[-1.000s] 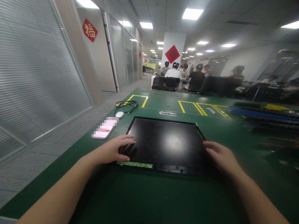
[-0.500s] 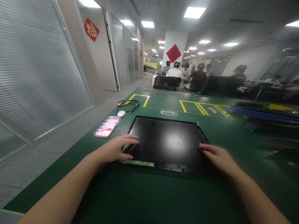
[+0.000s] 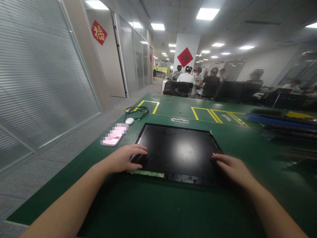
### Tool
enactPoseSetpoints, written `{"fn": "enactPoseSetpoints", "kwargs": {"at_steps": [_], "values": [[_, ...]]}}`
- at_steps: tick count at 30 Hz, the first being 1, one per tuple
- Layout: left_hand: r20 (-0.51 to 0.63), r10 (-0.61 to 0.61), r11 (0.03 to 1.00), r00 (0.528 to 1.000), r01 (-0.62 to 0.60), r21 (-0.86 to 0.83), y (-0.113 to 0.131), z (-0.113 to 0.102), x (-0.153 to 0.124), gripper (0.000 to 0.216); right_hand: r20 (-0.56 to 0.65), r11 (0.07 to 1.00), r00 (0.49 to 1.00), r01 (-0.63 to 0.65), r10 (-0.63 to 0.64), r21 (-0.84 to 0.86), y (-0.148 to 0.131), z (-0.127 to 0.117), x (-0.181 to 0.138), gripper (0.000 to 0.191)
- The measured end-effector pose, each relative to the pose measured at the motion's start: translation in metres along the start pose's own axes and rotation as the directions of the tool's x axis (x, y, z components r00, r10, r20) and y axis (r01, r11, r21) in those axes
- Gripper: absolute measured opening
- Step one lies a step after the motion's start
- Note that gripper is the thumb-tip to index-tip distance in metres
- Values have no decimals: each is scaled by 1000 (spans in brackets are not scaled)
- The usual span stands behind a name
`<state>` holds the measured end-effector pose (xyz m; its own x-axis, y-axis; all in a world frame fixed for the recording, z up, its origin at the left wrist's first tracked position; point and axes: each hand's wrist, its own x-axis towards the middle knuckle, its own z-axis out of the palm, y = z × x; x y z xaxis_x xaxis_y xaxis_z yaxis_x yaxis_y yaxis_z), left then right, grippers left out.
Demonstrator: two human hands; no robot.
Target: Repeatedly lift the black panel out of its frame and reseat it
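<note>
A black flat display panel (image 3: pixel 177 150) lies screen-up on the green table (image 3: pixel 158 211), with a green circuit strip (image 3: pixel 146 173) along its near edge. My left hand (image 3: pixel 122 158) rests on the panel's near left corner, fingers bent over the edge and the thumb at the side. My right hand (image 3: pixel 231 168) lies on the near right corner, fingers stretched out onto the screen's edge. Neither hand holds anything loose.
A phone (image 3: pixel 114 136) lies left of the panel, a white mouse (image 3: pixel 129 121) and a coiled black cable (image 3: pixel 136 111) beyond it. Yellow tape boxes (image 3: pixel 208 114) mark the far table. Dark and blue trays (image 3: pixel 279 120) stand at the right. Several seated people (image 3: pixel 195 81) work far behind.
My right hand has slid a little to the left onto the panel's corner. My left hand has stayed on the left corner. The view has shifted slightly.
</note>
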<state>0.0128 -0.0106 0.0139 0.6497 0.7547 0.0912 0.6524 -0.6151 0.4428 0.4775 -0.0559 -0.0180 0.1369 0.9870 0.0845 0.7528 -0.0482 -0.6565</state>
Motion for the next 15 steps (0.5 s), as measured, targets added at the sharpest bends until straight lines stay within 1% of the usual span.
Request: {"fn": "enactPoseSetpoints", "kwargs": {"at_steps": [2,4,7,9,11,15], "values": [[-27,-27,999,999,28,35,-4,2,1,44,-16,1000,1000,-17,17,-2,-1,-1,0,36],[-80,-70,994,994,77,83,-10,5,2,43,-54,999,998,-35,35,-13,-2,-3,-1,37],[-193,-136,974,972,167,153,-22,9,5,47,-126,998,991,-40,33,-54,-2,-7,0,36],[-249,-170,961,953,216,170,-29,11,6,49,-157,995,987,-42,27,-92,0,-9,2,35],[-276,-200,953,940,252,167,-34,13,7,49,-180,989,983,-68,43,-132,5,-11,5,35],[-270,-242,942,932,293,165,-36,18,8,48,-177,978,979,-130,101,-162,18,-10,11,38]]}}
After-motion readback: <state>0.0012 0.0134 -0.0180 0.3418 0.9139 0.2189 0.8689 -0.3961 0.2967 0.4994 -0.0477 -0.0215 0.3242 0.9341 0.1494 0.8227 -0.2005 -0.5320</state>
